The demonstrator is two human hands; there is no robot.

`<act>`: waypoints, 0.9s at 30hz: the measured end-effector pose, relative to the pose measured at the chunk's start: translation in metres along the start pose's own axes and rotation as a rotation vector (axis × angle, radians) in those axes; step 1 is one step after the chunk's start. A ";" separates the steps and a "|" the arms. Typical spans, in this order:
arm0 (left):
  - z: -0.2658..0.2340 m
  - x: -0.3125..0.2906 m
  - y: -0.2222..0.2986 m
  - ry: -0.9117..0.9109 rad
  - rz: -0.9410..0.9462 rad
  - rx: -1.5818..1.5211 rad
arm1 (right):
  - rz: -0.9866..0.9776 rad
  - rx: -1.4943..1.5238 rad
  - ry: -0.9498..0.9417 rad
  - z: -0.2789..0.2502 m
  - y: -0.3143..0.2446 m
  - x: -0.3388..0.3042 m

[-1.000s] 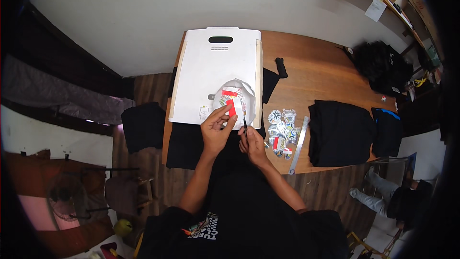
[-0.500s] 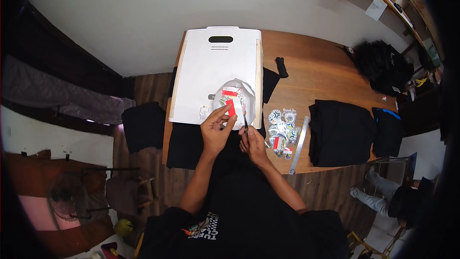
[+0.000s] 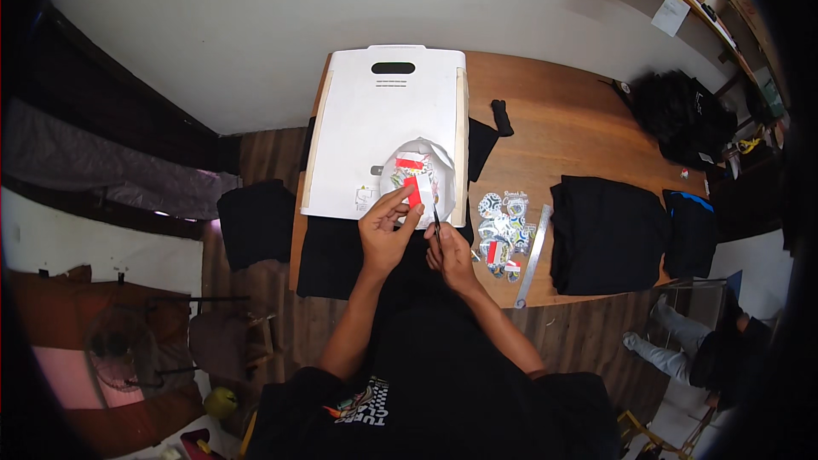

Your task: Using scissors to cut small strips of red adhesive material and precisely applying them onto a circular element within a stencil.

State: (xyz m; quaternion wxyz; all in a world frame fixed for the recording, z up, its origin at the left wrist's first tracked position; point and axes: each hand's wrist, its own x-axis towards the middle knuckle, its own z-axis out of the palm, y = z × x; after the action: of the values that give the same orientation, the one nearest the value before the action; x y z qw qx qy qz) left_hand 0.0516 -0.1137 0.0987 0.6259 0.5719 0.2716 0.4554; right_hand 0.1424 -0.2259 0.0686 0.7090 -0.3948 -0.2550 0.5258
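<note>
Between the thumb and index fingers of the left hand, a pale printed sheet is pinched by its red-and-white strip. By the fingers of the right hand, a dark, slender pair of scissors is gripped, its tip brought to the sheet's lower right edge; whether the blades are parted cannot be told. The sheet is held over the lower right part of a white panel with a dark slot; whether the two touch cannot be made out.

Just right of the panel, a cluster of shaped printed pieces is laid on the counter, apparently already trimmed; some are marked with similar red patches. The sheet seems only partly trimmed: a broad pale margin is seen around its coloured print, so cutting appears to be left there.

Beside the pieces a metal ruler is set, and farther right folded black fabric is placed. Under the panel, black cloth is spread.
</note>
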 end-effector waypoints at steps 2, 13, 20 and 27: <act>0.001 0.000 0.000 -0.001 0.003 0.001 | 0.002 0.000 0.002 -0.001 0.000 0.000; 0.001 -0.001 0.001 0.001 -0.039 -0.013 | -0.004 -0.004 -0.003 0.000 -0.002 0.000; 0.002 -0.001 0.003 0.001 -0.057 0.000 | -0.016 -0.005 0.000 -0.002 0.000 0.001; 0.003 0.000 0.003 0.007 -0.044 -0.002 | -0.006 -0.017 0.011 -0.001 -0.001 0.001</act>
State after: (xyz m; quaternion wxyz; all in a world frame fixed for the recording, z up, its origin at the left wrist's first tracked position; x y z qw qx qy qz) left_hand 0.0535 -0.1155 0.1026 0.6353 0.5637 0.2860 0.4437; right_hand 0.1442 -0.2252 0.0689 0.7086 -0.4029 -0.2566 0.5194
